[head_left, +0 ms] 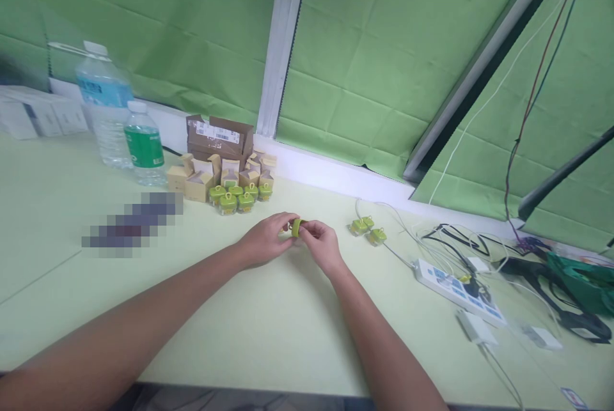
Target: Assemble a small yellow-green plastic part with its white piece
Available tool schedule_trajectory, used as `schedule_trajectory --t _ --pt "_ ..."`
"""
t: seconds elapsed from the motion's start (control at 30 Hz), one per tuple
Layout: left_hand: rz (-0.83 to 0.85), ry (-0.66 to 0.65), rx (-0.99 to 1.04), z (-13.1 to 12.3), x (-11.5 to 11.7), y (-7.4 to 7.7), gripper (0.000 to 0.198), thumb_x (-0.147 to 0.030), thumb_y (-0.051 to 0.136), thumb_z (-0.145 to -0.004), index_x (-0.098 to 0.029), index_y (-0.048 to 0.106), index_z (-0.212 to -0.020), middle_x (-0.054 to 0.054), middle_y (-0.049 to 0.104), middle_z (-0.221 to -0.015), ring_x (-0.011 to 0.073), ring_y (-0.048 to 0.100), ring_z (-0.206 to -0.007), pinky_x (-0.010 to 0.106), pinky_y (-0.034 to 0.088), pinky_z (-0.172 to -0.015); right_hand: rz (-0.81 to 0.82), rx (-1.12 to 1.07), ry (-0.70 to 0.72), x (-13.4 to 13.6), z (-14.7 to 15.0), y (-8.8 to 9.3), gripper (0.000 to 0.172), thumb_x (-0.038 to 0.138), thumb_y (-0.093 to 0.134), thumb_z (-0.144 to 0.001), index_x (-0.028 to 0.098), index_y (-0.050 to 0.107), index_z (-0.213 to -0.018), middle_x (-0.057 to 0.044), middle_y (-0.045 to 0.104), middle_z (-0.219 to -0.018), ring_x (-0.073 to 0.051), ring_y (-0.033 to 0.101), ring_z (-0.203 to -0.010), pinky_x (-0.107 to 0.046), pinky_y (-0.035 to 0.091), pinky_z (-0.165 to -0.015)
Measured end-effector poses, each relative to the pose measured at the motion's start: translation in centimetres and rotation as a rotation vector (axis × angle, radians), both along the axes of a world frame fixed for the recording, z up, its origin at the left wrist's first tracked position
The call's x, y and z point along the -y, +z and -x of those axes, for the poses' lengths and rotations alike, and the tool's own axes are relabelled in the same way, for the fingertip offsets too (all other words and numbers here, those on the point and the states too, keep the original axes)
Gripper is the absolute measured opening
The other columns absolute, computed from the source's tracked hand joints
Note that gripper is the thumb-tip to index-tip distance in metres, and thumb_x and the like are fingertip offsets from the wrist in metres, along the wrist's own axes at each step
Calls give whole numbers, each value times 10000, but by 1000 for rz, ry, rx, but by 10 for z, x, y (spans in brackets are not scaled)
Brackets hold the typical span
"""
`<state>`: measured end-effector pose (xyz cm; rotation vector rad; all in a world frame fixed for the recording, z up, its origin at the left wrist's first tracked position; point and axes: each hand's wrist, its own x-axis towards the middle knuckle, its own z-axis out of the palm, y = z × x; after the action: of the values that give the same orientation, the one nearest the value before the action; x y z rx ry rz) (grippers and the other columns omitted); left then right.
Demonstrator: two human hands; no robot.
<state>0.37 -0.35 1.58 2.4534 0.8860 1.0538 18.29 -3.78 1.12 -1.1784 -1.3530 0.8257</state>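
Green piece [296,227] half hidden between fingers [283,222]

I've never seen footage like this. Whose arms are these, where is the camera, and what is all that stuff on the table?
There is no machine here: the two bare arms belong to a person, and the single picture comes from a camera worn on that person's head, looking forward and down, so you see the scene as they do.

The left hand and the right hand meet in the middle and together pinch a small green piece.

On the pale table lie a cluster of small green jars in front of little tan boxes, with a brown carton behind. To the left stand a large water bottle and a smaller green-label bottle. To the right sit three more green jars, a white power strip and tangled cables. Green cloth covers the wall behind.
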Motion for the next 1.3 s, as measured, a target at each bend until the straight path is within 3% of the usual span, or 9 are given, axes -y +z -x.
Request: schedule_trajectory --t 0.13,0.5,0.8,1.3 --pt "-20 23 28 1 -2 1 276 -282 550 -905 -217 658 -1151 53 706 -1046 209 634 -908 337 502 -816 -22 -35 -55 0 -4 6 225 400 724 -732 182 714 -788 -48 761 -814 -192 685 -731 -301 539 -689" --pt "-63 -32 98 0 -5 0 226 -262 503 -948 -219 724 -975 52 736 -941 205 652 -903 337 507 -823 12 1 -28 3 -4 6 290 449 766 -720 170 740 -793 -53 756 -786 -192 678 -708 -285 516 -647" --pt "52 -26 163 -1 -4 -1 211 -274 543 -922 -213 739 -971 42 731 -935 179 643 -823 290 501 -711 52 -105 10 2 -3 7 285 427 794 -670 171 733 -780 -43 752 -773 -182 671 -687 -293 514 -661" --pt "280 -34 289 -4 -3 1 225 -334 617 -881 -182 773 -935 32 768 -885 177 649 -778 281 506 -707 79 -233 76 0 -3 2 294 410 832 -658 156 742 -778 -8 709 -699 -136 608 -634 -267 462 -664"
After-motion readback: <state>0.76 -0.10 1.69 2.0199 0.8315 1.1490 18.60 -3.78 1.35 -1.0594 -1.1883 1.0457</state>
